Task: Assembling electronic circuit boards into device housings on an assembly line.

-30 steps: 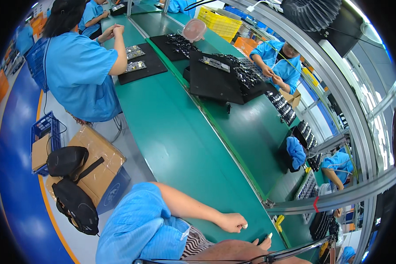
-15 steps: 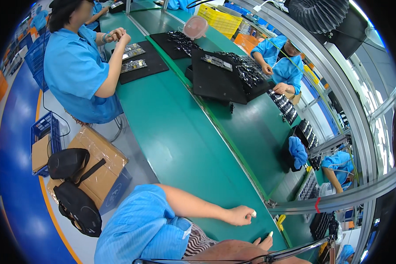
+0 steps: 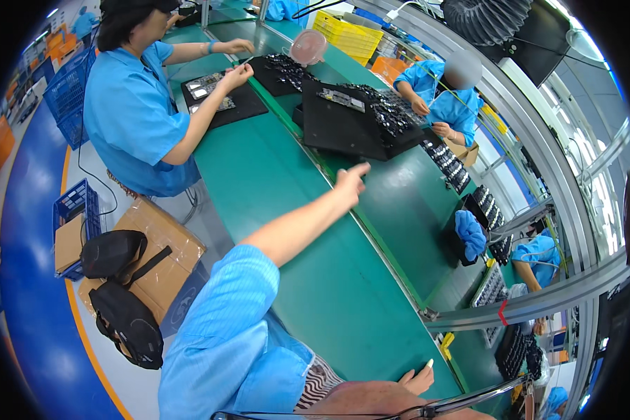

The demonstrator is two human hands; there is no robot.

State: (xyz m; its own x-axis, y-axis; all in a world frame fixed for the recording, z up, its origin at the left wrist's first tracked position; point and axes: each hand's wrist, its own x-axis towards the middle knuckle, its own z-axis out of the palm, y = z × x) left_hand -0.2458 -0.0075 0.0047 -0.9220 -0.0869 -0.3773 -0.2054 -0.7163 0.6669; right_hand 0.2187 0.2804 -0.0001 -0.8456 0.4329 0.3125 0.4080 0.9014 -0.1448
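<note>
Our left hand (image 3: 349,185) is nearer, finger out, black board (image 3: 334,133) just ahead, can't tell its grip; our right hand (image 3: 418,381), well back, has fingers loosely apart, looks empty.

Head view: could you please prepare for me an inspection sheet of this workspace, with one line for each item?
Surface: long, smooth green tabletop.
Things: flat black board bearing a grey rectangular module; heap of small black-and-silver parts beside it.
Clutter: black fabric bag on a brown cardboard box.
Hands: left hand extended near the board's edge, contact cannot be told; right hand low, near a small yellow piece; nothing seen held.
Cables: thin black cable beside a blue plastic crate.
Surroundings: co-worker in blue at left, another across; grey metal frame at right.
</note>
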